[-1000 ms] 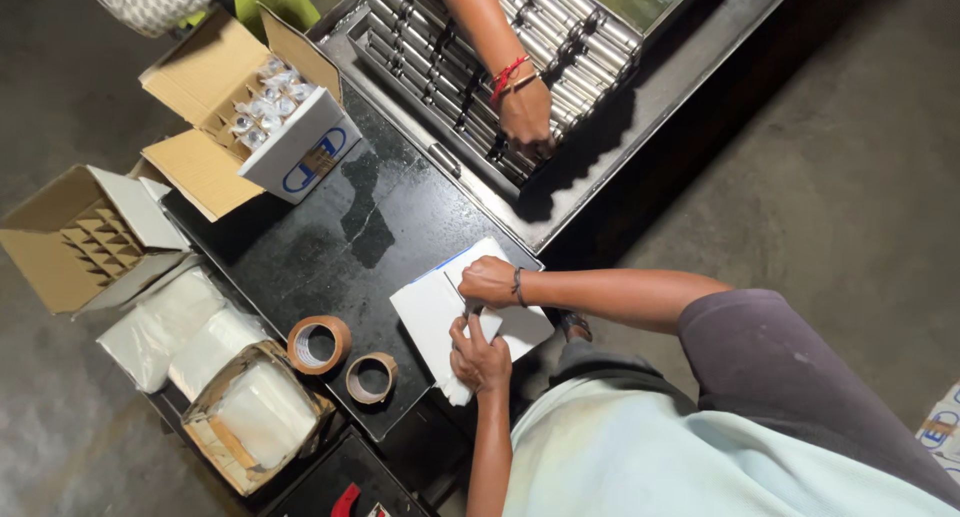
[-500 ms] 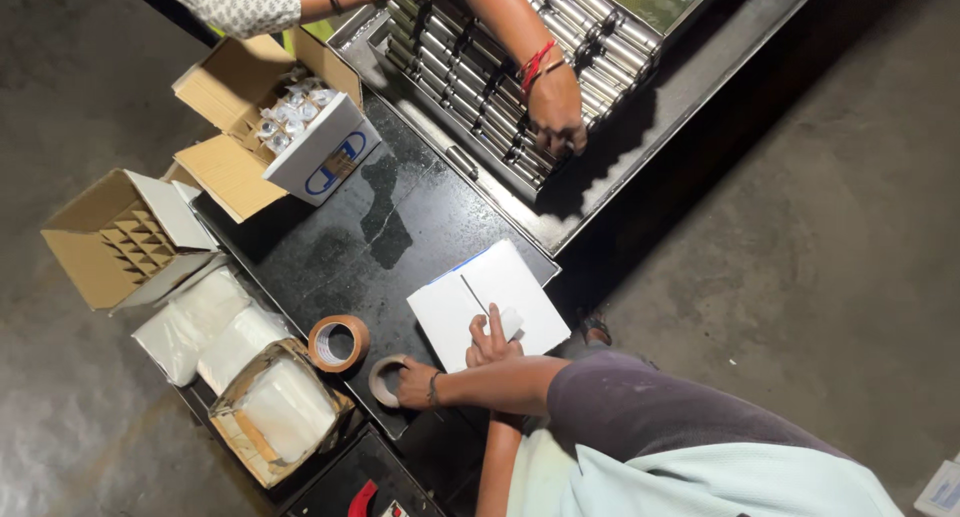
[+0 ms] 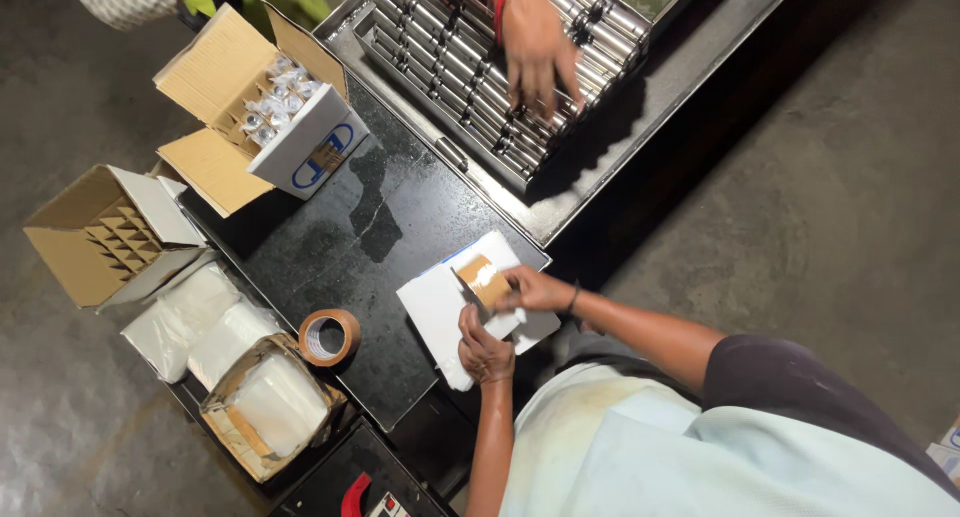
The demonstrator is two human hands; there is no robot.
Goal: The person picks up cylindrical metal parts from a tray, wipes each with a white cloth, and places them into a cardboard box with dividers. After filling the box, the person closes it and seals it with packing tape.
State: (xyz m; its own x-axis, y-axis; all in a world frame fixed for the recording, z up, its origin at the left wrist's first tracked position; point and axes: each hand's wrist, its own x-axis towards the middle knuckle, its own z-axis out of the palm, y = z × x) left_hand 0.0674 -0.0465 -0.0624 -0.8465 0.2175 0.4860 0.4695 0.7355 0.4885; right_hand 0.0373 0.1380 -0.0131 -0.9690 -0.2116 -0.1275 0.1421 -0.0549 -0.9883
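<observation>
A brown roll of tape [image 3: 483,279] is gripped in the right hand [image 3: 535,289], its fingers closed around the rim, directly over a flat white box [image 3: 440,312] lying on the black, glossy bench [image 3: 350,237]. The left hand [image 3: 484,347] is pressed flat on the near part of that box, just beside the grip, fingers curled loosely and holding nothing. A second round roll of brown tape [image 3: 329,336] lies on the bench, well apart from the grip. Farther off, an open cardboard carton [image 3: 255,112] of small shiny parts is seen, and a co-worker's hand [image 3: 540,52] rests on a metal tray [image 3: 480,72] of ribbed silver cylinders.
</observation>
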